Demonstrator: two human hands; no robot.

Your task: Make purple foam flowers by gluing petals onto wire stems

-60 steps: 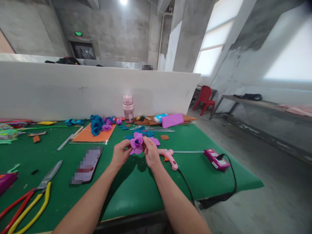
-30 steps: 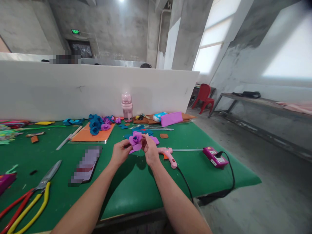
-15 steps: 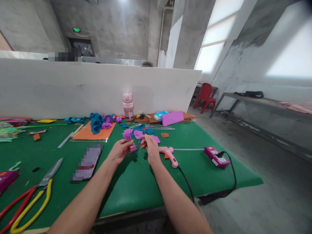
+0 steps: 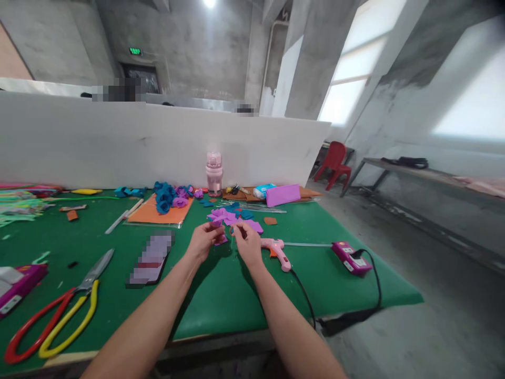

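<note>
My left hand pinches a purple paper flower over the middle of the green table, its head tipped toward the loose petals behind it. Close by on the right, my right hand has its thumb and fingers pressed together; whatever is between them is too small to make out. The two hands are slightly apart. Just beyond them lie purple paper pieces and blue paper pieces. A pink glue gun rests right beside my right hand, a clear glue stick reaching out from it.
A phone and large scissors lie to the left. Finished blue flowers sit on orange paper. A pink bottle stands by the white partition. The glue gun's cord runs off the front edge near a purple power box.
The flower in my left hand has tipped over and come lower, away from upright. My right hand stays close by, still pinched. The whole view has shifted a little to the left.
</note>
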